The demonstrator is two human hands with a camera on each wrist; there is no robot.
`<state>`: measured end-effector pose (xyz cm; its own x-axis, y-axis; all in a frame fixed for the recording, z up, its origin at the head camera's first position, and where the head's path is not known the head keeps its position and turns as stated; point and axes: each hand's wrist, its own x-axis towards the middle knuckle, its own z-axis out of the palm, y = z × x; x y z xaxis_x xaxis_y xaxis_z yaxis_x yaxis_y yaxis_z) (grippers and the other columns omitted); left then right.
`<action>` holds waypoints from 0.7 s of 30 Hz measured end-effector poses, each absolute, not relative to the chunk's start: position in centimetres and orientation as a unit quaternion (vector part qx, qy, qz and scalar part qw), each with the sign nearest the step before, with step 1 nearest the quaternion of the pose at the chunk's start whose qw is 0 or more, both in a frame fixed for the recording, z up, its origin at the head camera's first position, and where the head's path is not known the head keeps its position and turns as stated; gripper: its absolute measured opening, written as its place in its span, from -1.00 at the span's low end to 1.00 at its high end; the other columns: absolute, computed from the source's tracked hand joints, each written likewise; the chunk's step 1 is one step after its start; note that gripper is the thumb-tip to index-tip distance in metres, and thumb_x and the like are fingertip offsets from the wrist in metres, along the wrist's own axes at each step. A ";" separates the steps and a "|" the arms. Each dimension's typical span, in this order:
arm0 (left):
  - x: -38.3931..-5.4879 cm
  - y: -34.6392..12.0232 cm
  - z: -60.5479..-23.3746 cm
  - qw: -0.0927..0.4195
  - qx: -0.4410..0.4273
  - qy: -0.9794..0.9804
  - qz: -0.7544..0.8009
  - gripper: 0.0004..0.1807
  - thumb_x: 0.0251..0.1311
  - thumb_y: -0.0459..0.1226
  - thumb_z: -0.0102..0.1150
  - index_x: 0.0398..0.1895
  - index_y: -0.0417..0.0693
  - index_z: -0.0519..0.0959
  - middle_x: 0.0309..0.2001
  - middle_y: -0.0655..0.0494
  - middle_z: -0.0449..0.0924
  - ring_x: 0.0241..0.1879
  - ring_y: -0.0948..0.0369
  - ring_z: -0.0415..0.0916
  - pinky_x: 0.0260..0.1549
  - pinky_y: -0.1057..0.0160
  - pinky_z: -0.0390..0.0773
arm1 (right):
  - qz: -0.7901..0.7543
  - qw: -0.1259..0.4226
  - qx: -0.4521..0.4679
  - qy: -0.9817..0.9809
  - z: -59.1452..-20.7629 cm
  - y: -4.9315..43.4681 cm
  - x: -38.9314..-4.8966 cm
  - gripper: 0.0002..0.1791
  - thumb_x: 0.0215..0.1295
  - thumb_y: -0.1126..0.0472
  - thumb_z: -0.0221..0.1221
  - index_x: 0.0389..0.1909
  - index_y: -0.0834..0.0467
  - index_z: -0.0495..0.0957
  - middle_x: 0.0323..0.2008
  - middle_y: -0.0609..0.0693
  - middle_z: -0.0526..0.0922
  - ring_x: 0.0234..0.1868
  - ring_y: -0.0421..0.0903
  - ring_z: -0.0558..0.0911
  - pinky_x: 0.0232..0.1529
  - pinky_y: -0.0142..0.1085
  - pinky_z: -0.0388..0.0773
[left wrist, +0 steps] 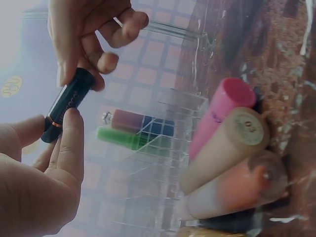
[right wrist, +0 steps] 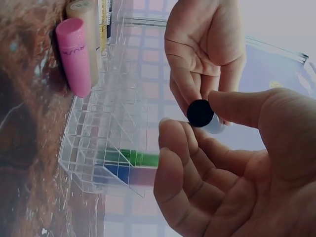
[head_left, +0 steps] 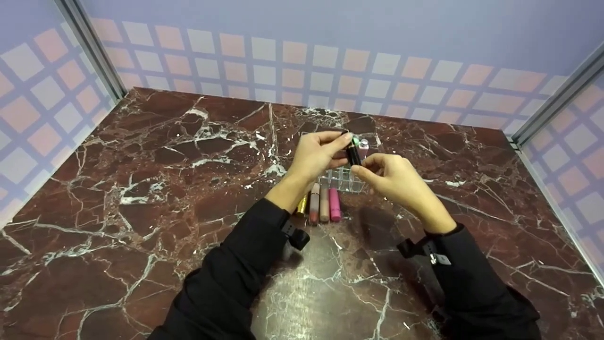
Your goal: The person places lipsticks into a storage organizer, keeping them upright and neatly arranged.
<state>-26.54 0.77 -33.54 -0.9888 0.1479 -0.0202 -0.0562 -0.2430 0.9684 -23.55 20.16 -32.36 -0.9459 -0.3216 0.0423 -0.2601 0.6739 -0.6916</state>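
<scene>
A black lipstick tube (head_left: 353,155) with a thin gold band is held up between both hands, above a clear compartment organizer (head_left: 342,184). My left hand (head_left: 315,153) pinches the banded end between thumb and fingers. At the other end, my right hand (head_left: 396,179) grips the tube with thumb and fingertips, its remaining fingers loosely bent. Inside the organizer stand a green tube (left wrist: 118,138) and a pink-and-blue tube (left wrist: 128,120) with a jewelled top. In the right wrist view the lipstick's round black end (right wrist: 200,113) faces the camera.
On the near side of the organizer lie a pink tube (head_left: 334,205), a beige tube (head_left: 324,210), a clear tube with an orange-red end (head_left: 314,208) and a gold tube (head_left: 302,207). Tiled-pattern panels (head_left: 264,49) border the marbled tabletop (head_left: 155,226).
</scene>
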 end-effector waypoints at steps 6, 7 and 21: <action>-26.9 0.6 -33.2 0.055 0.030 0.607 0.792 -0.64 0.36 -0.26 0.34 0.14 -0.24 0.64 -0.11 -0.09 0.72 -0.14 0.07 0.74 -0.12 0.25 0.75 | -0.409 0.028 -0.145 0.901 -32.4 19.8 -23.8 -0.57 0.48 -0.05 0.26 0.06 0.23 0.64 -0.23 0.20 0.76 -0.47 -0.06 0.71 -0.55 -0.29 0.64; -27.0 0.6 -33.2 0.052 0.028 0.606 0.794 -0.64 0.36 -0.27 0.33 0.15 -0.25 0.63 -0.11 -0.09 0.73 -0.14 0.07 0.74 -0.12 0.24 0.75 | -0.412 0.024 -0.145 0.899 -32.4 19.8 -23.8 -0.59 0.48 -0.03 0.25 0.07 0.23 0.64 -0.20 0.21 0.76 -0.47 -0.06 0.71 -0.55 -0.28 0.65; -27.7 0.5 -33.5 -0.035 0.046 0.635 0.770 -0.62 0.41 -0.36 0.25 0.23 -0.33 0.56 -0.03 -0.19 0.69 -0.09 0.08 0.71 -0.06 0.32 0.72 | -0.381 0.037 -0.196 0.903 -33.2 19.6 -24.0 -0.44 0.51 0.09 0.23 0.39 0.29 0.44 0.07 0.27 0.70 -0.18 0.11 0.75 -0.25 -0.23 0.75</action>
